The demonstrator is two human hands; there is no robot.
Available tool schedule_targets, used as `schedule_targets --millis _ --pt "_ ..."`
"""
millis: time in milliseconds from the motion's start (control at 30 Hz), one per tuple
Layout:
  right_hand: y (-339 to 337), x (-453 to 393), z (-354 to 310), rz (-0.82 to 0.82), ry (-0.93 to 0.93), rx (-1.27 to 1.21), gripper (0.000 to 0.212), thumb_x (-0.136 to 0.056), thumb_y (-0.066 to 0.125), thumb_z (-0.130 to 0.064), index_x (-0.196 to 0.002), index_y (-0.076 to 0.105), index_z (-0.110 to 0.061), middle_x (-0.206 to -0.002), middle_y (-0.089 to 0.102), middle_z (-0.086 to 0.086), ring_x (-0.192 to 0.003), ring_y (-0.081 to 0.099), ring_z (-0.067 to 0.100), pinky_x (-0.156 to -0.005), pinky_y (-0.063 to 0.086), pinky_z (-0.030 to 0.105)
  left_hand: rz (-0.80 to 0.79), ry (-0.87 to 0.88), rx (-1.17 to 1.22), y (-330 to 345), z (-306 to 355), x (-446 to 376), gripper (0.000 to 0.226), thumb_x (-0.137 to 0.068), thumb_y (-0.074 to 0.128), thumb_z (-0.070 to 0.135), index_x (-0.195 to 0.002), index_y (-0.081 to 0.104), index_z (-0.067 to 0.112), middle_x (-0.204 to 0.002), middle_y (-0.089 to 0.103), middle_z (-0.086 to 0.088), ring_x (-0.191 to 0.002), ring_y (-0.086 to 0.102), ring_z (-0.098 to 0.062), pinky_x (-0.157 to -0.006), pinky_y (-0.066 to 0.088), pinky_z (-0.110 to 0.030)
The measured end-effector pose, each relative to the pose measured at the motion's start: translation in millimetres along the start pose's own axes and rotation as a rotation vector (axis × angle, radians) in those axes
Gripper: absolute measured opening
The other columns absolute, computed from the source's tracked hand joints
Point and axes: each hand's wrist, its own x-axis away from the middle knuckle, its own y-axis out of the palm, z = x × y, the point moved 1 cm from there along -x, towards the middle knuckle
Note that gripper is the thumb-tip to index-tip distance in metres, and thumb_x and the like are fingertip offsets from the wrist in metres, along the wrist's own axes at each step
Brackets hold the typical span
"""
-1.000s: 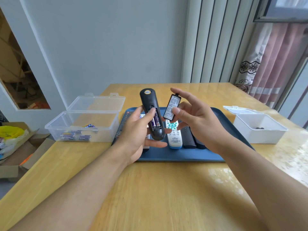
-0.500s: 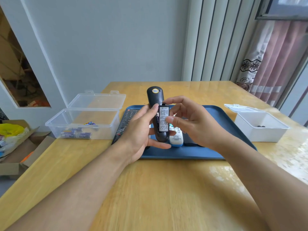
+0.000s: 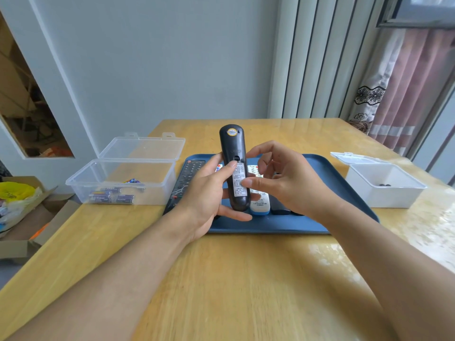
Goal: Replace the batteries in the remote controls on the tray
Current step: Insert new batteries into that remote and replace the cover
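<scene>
My left hand (image 3: 209,193) grips a black remote (image 3: 233,153) upright above the blue tray (image 3: 327,193), its back toward me. The labelled battery cover (image 3: 239,179) sits in place on the remote's back. My left thumb lies on the cover's top end. My right hand (image 3: 283,180) is beside the remote, its thumb tip pressing on the cover and its other fingers loosely bent away from it. On the tray lie a long black remote (image 3: 187,175), a white remote with a blue end (image 3: 259,204) and dark remotes (image 3: 280,207) partly hidden behind my right hand.
A clear open box (image 3: 123,180) with several batteries (image 3: 112,196) stands left of the tray. A white open box (image 3: 384,185) holding small dark items stands at the right. A cardboard box (image 3: 22,217) sits on the floor beyond the table's left edge.
My right hand brought the battery cover from beside the remote onto its back and slid it into place. The fingers that pinched the cover have released it; only the thumb stays on it.
</scene>
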Motion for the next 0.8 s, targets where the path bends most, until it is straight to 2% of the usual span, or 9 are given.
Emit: schedule_targets --millis 133,233,333,433,500,567,633,733,800 --pt "1 2 -3 0.020 -0.006 0.058 0.034 -0.075 0.087 -0.022 -0.100 0.065 -0.030 -0.077 0.052 -0.008 -0.058 0.046 0.003 -0.060 0.039 0.015 0.024 0.007 0.007 1 -2 0 0.026 -0.107 0.047 0.027 -0.130 0.059 0.029 -0.114 0.072 -0.013 -0.090 0.075 -0.037 -0.058 0.059 -0.049" --pt "5 7 -10 0.015 -0.065 0.183 0.032 -0.073 0.088 -0.033 -0.096 0.066 -0.031 -0.082 0.054 -0.016 -0.064 0.051 0.004 -0.062 0.039 0.013 0.079 0.021 0.024 1 1 0 0.027 -0.106 0.048 0.030 -0.131 0.057 0.023 -0.105 0.074 -0.010 -0.074 0.074 -0.025 -0.053 0.059 -0.041" --pt "11 12 -15 -0.021 -0.157 0.321 0.040 -0.068 0.087 -0.047 -0.099 0.067 -0.032 -0.089 0.053 -0.018 -0.079 0.053 0.008 -0.069 0.038 0.011 0.176 0.079 0.004 -2 3 -2 0.031 -0.101 0.057 0.038 -0.132 0.057 0.032 -0.096 0.075 -0.004 -0.069 0.073 -0.027 -0.048 0.053 -0.029" --pt "14 13 -18 -0.009 -0.215 0.339 0.041 -0.070 0.083 -0.052 -0.102 0.066 -0.033 -0.093 0.053 -0.014 -0.080 0.052 0.007 -0.071 0.038 0.012 0.270 0.109 -0.031 -6 5 -5 0.036 -0.089 0.067 0.053 -0.122 0.065 0.040 -0.090 0.072 0.008 -0.066 0.066 -0.015 -0.050 0.049 -0.023" --pt "13 14 -21 0.014 -0.235 0.325 0.041 -0.071 0.083 -0.050 -0.103 0.066 -0.031 -0.094 0.055 -0.011 -0.077 0.052 0.006 -0.070 0.038 0.012 0.296 0.082 -0.031 -7 6 -6 0.039 -0.085 0.066 0.062 -0.109 0.070 0.032 -0.084 0.066 0.012 -0.063 0.056 -0.010 -0.052 0.045 -0.022" --pt "14 14 -22 0.012 -0.251 0.327 0.042 -0.070 0.084 -0.050 -0.103 0.065 -0.032 -0.097 0.056 -0.010 -0.076 0.052 0.005 -0.070 0.038 0.010 0.330 0.031 -0.005 -7 6 -6 0.050 -0.088 0.058 0.067 -0.096 0.065 0.019 -0.070 0.054 0.005 -0.057 0.047 -0.012 -0.051 0.038 -0.025" --pt "16 14 -21 -0.008 -0.267 0.352 0.045 -0.068 0.085 -0.049 -0.105 0.065 -0.034 -0.098 0.055 -0.011 -0.078 0.051 0.003 -0.071 0.038 0.010 0.346 -0.013 0.094 -6 5 -5 0.049 -0.096 0.051 0.061 -0.098 0.067 0.015 -0.064 0.052 0.003 -0.052 0.045 -0.012 -0.047 0.035 -0.025" --pt "19 14 -17 -0.040 -0.275 0.402 0.050 -0.067 0.087 -0.050 -0.109 0.066 -0.034 -0.098 0.053 -0.017 -0.082 0.051 0.005 -0.072 0.039 0.014 0.311 -0.076 0.269 -3 7 -2 0.034 -0.105 0.047 0.040 -0.106 0.068 0.014 -0.076 0.064 -0.005 -0.058 0.059 -0.016 -0.044 0.045 -0.024" --pt "21 14 -15 -0.068 -0.280 0.423 0.050 -0.067 0.086 -0.052 -0.111 0.068 -0.036 -0.099 0.051 -0.019 -0.085 0.052 0.006 -0.073 0.039 0.018 0.250 -0.108 0.351 -3 7 -3 0.030 -0.107 0.045 0.033 -0.117 0.065 0.013 -0.097 0.071 -0.009 -0.076 0.069 -0.023 -0.053 0.053 -0.027"
